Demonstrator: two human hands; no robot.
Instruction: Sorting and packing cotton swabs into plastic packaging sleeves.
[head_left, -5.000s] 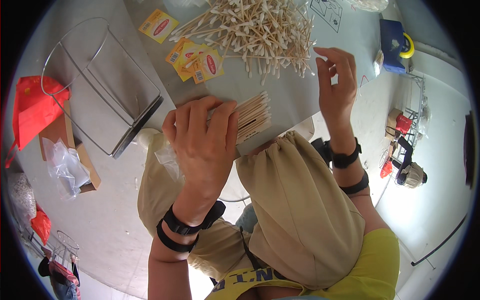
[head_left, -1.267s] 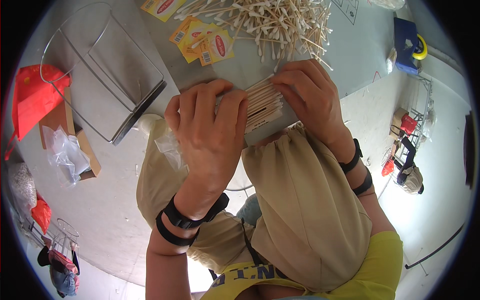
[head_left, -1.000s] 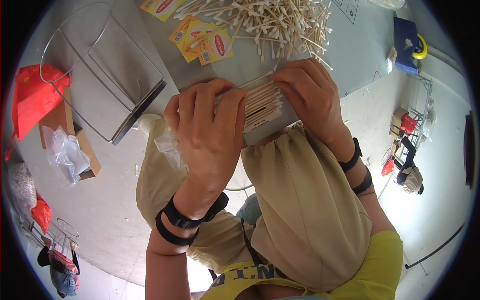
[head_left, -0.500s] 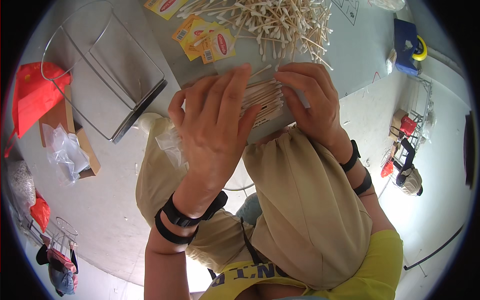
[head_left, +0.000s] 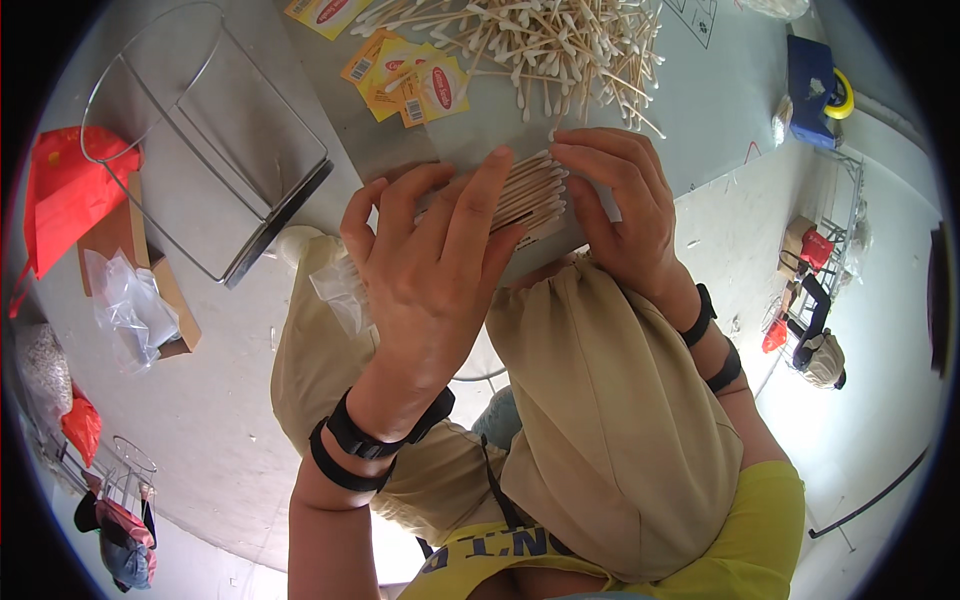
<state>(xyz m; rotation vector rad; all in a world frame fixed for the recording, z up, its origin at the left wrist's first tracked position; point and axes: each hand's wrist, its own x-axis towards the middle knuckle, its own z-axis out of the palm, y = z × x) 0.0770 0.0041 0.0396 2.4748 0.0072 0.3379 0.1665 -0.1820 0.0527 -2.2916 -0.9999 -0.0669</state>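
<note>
Beneath my left hand (head_left: 425, 235) lies a bundle of wooden cotton swabs (head_left: 528, 190), held between its thumb and fingers. The white tips point right. Under the bundle a pale printed piece shows in part; the swabs' other ends are hidden by the hand. My right hand (head_left: 625, 195) is curved by the tips, thumb and fingers apart, with no swab plainly gripped. One white tip touches or nearly touches its index fingertip. A large loose pile of cotton swabs (head_left: 560, 50) lies beyond both hands on the grey table (head_left: 700, 130).
Yellow printed cards (head_left: 436, 88) lie left of the pile. At the left stand a metal wire frame (head_left: 190, 120), a red bag (head_left: 70, 190) and a cardboard box (head_left: 175, 310) with clear plastic. A blue object with a yellow ring (head_left: 812, 92) is at the far right.
My left fingers have shifted down slightly, and more of the bundle shows. A swab that stuck out at an angle above the bundle no longer stands apart. The right hand has barely moved.
</note>
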